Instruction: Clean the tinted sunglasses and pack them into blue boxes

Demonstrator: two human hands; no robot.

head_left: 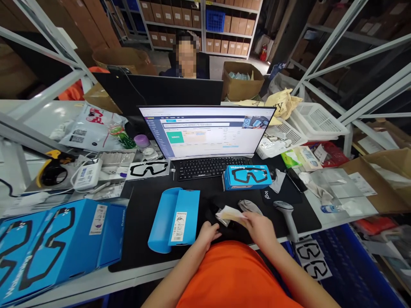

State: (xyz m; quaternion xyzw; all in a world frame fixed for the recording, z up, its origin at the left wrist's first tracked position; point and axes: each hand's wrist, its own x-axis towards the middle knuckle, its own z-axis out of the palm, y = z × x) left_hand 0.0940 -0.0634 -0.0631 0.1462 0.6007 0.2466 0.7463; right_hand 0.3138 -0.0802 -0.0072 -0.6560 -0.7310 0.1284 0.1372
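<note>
**Two grips close on one small packet at the counter's front edge**

Both work low on the black mat (144, 209), near the front edge of the counter (105, 280). The right grip (261, 229) is clenched on a clear plastic packet (229, 214), pinching its right end. The packet's long axis runs left to right, reaching from the right grip toward the left one. The left grip (208, 234) lies just beside the packet's free end, fingers curled on the mat; whether it grasps anything cannot be told. An open blue goggle case (175, 220) sits left of both, and a barcode scanner (287, 211) stands to the right.
</note>
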